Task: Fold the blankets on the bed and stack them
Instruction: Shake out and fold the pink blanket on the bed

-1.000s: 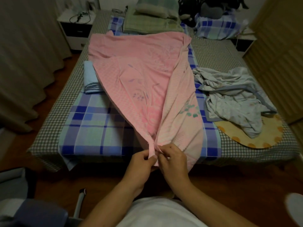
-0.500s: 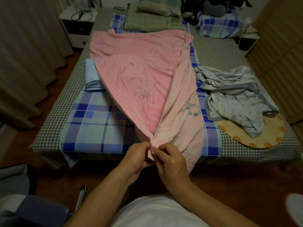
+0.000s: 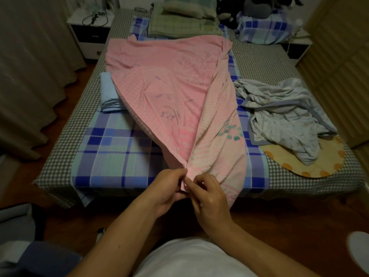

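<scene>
Left hand (image 3: 169, 188) and right hand (image 3: 209, 196) together, both pinching corners of pink blanket (image 3: 171, 92), which lies spread along the bed (image 3: 111, 148). Risk: corners mismatched or slipping from the pinch, giving a skewed fold.

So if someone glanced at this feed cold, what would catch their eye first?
First the big pink blanket, spread down the middle of the bed and drawn to a point at the foot, where the left hand and right hand pinch its gathered corners together. Next, the crumpled grey blanket heaped on the bed's right side, and the small folded blue blanket lying at the pink one's left edge.
</scene>
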